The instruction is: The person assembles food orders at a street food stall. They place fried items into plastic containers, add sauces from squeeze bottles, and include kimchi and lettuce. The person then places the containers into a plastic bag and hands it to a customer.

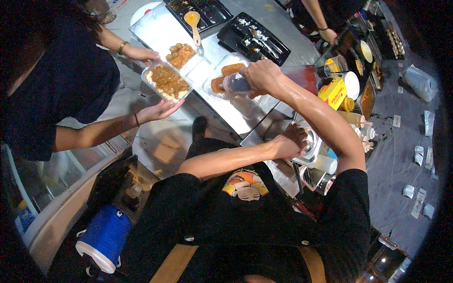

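Observation:
My right hand (pixel 262 78) is closed round a clear squeeze bottle (pixel 237 83) with dark contents, tipped on its side. Its nozzle end points left over a clear takeaway container (pixel 214 81) holding long browned fried pieces (pixel 232 69). Lower and to the right, my left hand (pixel 291 141) has its fingers curled at a round metal container (pixel 311 141); what they grip, if anything, is hidden. At the left a co-worker's two hands (pixel 163 109) hold a clear tray of rice topped with brown meat (pixel 167 81).
On the steel counter (pixel 222 111) sit a container of orange-sauced pieces (pixel 180 55), a yellow spoon (pixel 192 21) and a black tray (pixel 255 40) with white scraps. Several sauce bottles (pixel 361 120) and a yellow box (pixel 332 93) stand right. A blue cooler (pixel 104 236) is lower left.

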The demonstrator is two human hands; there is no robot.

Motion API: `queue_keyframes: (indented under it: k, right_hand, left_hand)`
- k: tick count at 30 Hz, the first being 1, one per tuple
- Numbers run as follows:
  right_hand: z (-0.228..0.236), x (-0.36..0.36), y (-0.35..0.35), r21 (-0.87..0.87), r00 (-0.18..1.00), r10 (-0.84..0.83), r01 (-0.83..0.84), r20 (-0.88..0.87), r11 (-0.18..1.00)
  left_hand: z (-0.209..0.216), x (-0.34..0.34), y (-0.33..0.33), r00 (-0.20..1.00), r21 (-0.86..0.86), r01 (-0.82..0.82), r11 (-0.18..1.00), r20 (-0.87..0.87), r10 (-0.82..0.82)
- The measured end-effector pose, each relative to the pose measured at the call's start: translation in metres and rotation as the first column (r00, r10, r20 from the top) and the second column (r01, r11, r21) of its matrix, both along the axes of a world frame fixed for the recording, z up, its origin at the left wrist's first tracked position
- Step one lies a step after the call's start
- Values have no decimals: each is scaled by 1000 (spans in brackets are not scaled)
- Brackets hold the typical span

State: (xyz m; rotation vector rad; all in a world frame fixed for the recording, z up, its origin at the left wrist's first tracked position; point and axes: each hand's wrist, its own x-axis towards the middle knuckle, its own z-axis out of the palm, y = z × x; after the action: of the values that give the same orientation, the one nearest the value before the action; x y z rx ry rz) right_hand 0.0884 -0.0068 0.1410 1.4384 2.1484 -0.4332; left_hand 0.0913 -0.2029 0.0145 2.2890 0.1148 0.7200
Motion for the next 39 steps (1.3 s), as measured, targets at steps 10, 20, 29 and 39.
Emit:
queue_keyframes:
  k: [10, 20, 29, 39]
  right_hand:
    - [0, -8, 4, -23, 999, 34, -35, -42, 999]
    - [5, -10, 1, -61, 994, 77, -82, -74, 995]
    - [4, -15, -1, -61, 993, 94, -98, -73, 993]
    - [-5, -14, 14, -11, 994, 105, -105, 31, 994]
  left_hand:
    - [6, -5, 3, 1000, 18, 0, 1000, 15, 0]
    - [17, -10, 1, 999, -88, 51, 995, 6, -51]
    - [4, -8, -10, 999, -69, 10, 998, -40, -12]
    - [0, -20, -17, 998, -151, 6, 988, -61, -16]
